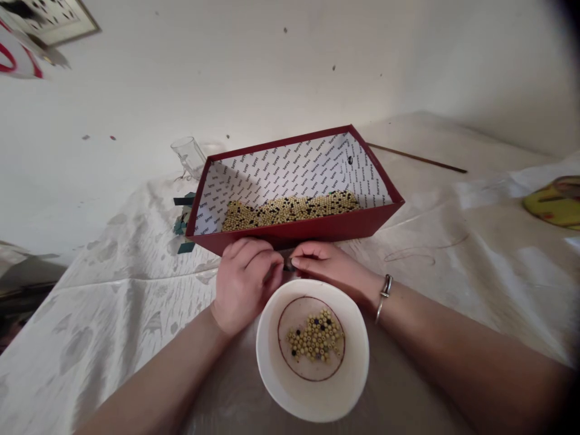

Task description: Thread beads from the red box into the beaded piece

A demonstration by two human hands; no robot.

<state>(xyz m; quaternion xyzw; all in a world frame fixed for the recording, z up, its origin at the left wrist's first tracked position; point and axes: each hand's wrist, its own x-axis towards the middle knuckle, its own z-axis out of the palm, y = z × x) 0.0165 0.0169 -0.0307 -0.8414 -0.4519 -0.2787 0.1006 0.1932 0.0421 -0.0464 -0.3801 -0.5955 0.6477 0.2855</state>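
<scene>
Beads (290,211) in red box (335,227), repeated lettering (290,164) blurred

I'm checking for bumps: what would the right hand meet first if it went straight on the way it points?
The right hand would likely meet the left hand first, beyond the small dark item between them; depth is unclear.

I get a dim, flat, greyish view, with soft light palest on the wall (254,78). Glossy pale patches show on the worktop (149,302) at the right. Shadow pools beneath the box (299,232), and the gap between left hand (249,281) and right hand (324,266) reads dark and smeared to me. My wide lens stretches the forearms, and black vignetting eats the right-hand corners.
</scene>
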